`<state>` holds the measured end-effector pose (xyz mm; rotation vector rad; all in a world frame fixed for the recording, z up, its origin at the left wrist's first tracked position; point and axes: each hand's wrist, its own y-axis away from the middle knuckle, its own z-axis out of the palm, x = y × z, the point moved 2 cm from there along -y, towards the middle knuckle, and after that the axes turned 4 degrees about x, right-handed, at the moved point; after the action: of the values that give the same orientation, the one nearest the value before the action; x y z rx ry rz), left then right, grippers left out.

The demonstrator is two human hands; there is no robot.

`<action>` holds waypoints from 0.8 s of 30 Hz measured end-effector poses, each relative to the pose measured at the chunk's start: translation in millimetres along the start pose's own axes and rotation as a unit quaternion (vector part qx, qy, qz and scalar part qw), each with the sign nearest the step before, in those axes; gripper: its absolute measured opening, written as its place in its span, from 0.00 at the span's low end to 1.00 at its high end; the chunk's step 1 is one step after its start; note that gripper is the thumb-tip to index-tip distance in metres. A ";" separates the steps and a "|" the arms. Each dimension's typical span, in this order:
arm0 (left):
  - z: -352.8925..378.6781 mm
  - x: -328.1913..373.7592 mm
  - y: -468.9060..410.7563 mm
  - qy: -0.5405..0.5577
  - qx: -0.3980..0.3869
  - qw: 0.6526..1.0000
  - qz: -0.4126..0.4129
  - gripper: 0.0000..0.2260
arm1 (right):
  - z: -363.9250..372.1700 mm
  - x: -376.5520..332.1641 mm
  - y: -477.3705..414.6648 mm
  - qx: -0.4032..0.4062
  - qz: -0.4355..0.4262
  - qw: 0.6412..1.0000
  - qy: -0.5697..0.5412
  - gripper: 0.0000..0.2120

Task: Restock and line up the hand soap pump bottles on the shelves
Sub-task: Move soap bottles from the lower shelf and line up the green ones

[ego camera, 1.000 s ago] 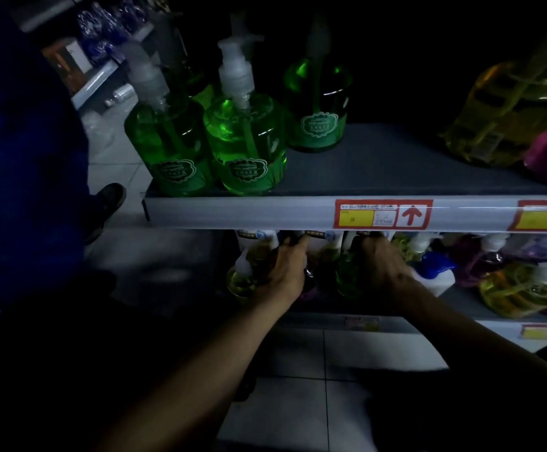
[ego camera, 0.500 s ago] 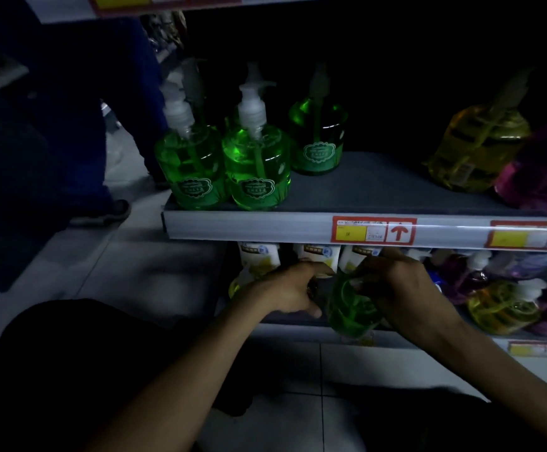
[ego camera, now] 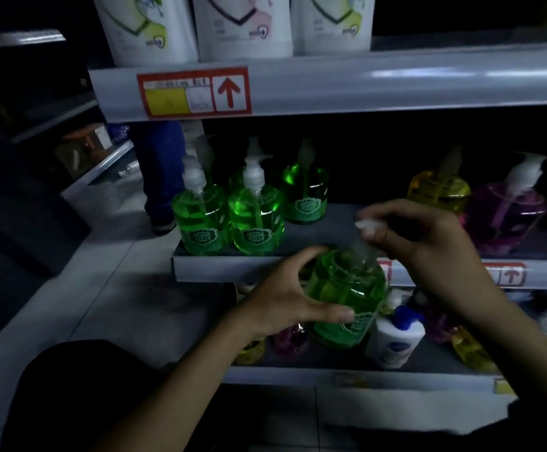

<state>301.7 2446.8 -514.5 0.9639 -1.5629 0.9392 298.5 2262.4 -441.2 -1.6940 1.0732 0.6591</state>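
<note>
A green soap bottle (ego camera: 344, 298) is up in the air, in front of the middle shelf (ego camera: 233, 267). The left hand (ego camera: 285, 291) wraps around its round body. The right hand (ego camera: 428, 243) pinches its white pump top (ego camera: 368, 225). At 10 o'clock from it, more green bottles (ego camera: 254, 220) stand on that shelf. At 2 o'clock stand a yellow bottle (ego camera: 438, 190) and a purple bottle (ego camera: 507, 213). At 4 o'clock, a white bottle (ego camera: 396, 340) sits on the low shelf.
</note>
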 end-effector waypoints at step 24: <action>-10.5 21.5 -33.9 -0.316 0.239 0.916 0.062 0.29 | 26.9 56.3 -50.0 -0.086 0.013 0.992 -0.089 0.42</action>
<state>333.5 2441.3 -488.4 1.6521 -1.9863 1.2041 370.3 2273.8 -474.5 -1.7323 0.9356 0.9236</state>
